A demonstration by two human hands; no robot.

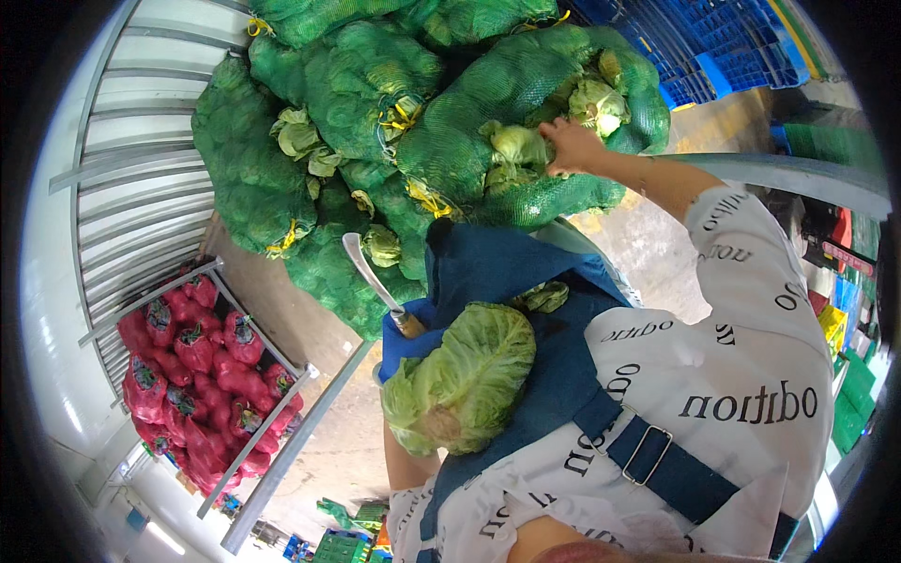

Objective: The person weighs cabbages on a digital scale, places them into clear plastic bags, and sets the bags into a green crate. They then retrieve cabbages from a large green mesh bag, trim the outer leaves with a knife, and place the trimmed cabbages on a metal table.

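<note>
My left hand (pixel 417 334), in a blue glove, grips the handle of a knife (pixel 366 271) with a curved metal blade pointing up and away. A large green cabbage (pixel 468 380) rests over my left forearm, against my dark blue apron (pixel 542 394). Stretched out to the far right, my bare right hand (pixel 574 146) touches a cabbage (pixel 519 146) in the torn opening of a green mesh sack (pixel 486 91). Whether its fingers close on that cabbage is unclear. Another pale cabbage (pixel 598 105) shows just beyond this hand in the same opening.
More full mesh sacks (pixel 345 84) are piled ahead, tied with yellow strips (pixel 401 116). Red net bags (pixel 204 373) fill a metal-framed rack at left, near a metal rail (pixel 299 447). Blue plastic pallets (pixel 690 49) stand at the far right. Ribbed wall panels (pixel 144 141) line the left.
</note>
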